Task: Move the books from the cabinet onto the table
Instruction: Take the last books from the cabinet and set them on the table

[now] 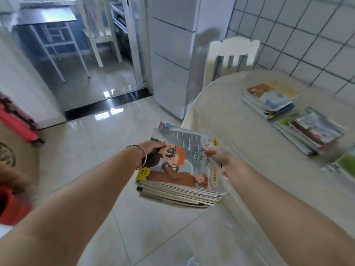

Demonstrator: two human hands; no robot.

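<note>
I carry a thick stack of thin picture books (184, 169) in front of me, above the floor at the left edge of the table (230, 120). My left hand (151, 148) grips the stack's left side, thumb on the top cover. My right hand (221, 156) grips its right side, thumb on top. The top cover shows an orange-haired cartoon figure. On the cream-covered table lie two stacks of books, one further back (269, 100) and one nearer (311, 131). A green book (343, 166) shows at the right edge. The cabinet is out of view.
A white chair (232, 54) stands at the table's far side against a tiled wall. A tall white refrigerator (172, 54) is left of it. Glossy tiled floor lies ahead, with a doorway to another room. A red object (17, 123) sits at the left.
</note>
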